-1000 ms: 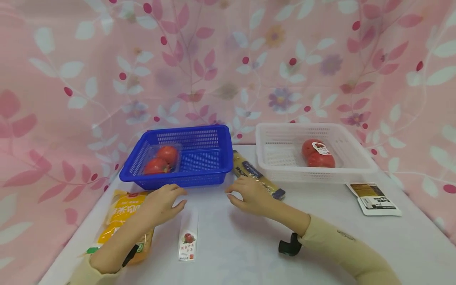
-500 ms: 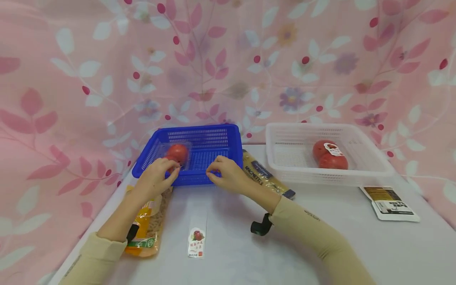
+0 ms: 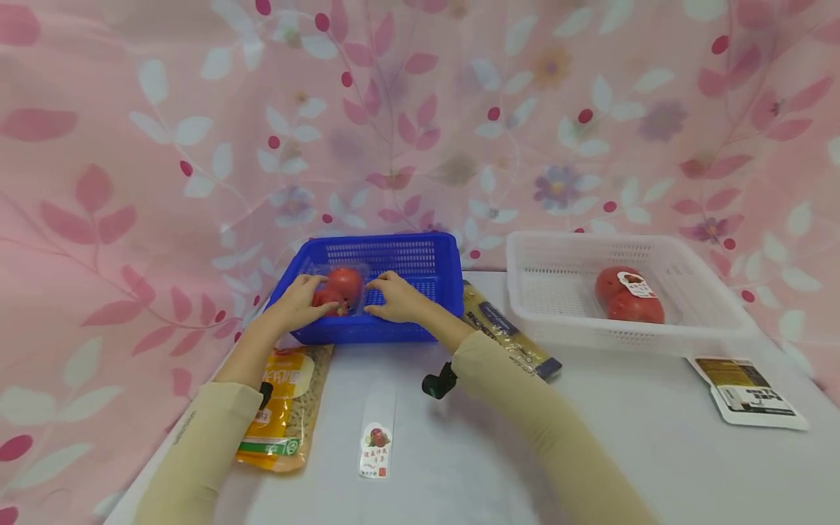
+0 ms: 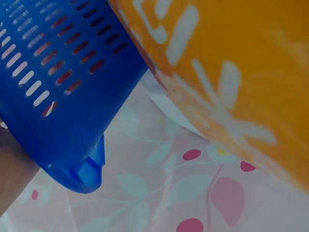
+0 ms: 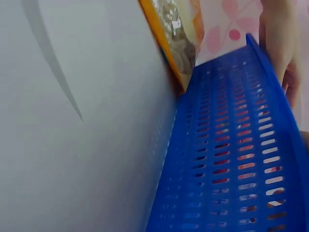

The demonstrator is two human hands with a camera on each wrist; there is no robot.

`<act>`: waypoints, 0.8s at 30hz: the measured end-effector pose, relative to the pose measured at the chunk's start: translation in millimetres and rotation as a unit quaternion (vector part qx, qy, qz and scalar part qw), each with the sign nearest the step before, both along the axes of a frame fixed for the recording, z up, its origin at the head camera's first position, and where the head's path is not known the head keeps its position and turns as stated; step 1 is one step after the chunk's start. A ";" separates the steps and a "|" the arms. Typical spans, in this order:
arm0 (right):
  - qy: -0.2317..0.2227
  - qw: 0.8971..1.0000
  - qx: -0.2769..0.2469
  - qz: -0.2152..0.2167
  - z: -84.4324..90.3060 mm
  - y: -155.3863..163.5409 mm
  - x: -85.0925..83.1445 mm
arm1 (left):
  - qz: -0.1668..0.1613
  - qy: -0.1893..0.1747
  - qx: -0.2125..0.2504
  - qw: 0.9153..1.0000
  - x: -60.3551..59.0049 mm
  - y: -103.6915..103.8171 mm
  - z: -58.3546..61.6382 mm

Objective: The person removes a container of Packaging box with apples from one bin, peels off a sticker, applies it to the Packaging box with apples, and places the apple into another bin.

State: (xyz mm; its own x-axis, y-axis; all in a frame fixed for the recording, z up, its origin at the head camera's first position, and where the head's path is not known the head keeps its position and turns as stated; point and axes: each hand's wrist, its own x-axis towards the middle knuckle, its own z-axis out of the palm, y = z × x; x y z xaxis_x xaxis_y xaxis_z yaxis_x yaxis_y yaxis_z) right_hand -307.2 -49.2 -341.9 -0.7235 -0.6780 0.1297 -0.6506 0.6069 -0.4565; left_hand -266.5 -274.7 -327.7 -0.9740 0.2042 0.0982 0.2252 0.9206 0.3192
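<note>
Both hands reach over the near rim of a blue basket [image 3: 367,337], around a clear plastic pack of two red tomatoes [image 3: 344,283] at its left side. My left hand [image 3: 297,305] lies at the pack's left side, its thumb over the nearer tomato and partly covering it. On the other side my right hand [image 3: 397,299] has its fingers spread loosely, with fingertips right at the pack's right edge. Neither hand's fingers show curled round the pack. The right wrist view shows the basket's slotted wall [image 5: 227,145], with the left hand [image 5: 282,53] beyond its rim.
A white basket [image 3: 525,310] with another tomato pack [image 3: 633,299] stands at right. A yellow bag [image 3: 282,408] lies under the left forearm. A spaghetti packet [image 3: 505,328] lies between the baskets, a labelled strip [image 3: 377,445] in front, and a white pouch [image 3: 748,394] far right.
Both hands have moved forward from the table before the blue basket into it, and now lie on either side of the tomato pack. The head view has shifted slightly left.
</note>
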 end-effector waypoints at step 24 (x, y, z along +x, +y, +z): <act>-0.068 0.995 0.051 0.050 -20.5 -22.0 -37.0 | 0.059 -0.163 -0.048 0.984 -31.9 15.5 -3.7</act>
State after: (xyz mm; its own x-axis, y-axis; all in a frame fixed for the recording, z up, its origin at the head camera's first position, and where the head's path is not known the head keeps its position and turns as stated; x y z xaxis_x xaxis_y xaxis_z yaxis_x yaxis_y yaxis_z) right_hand -344.1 -71.2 -362.4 -0.6574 -0.7525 -0.0390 -0.6466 0.5899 -0.4837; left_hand -298.4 -259.2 -331.4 -0.9682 0.0809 -0.2368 0.0155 0.9638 0.2661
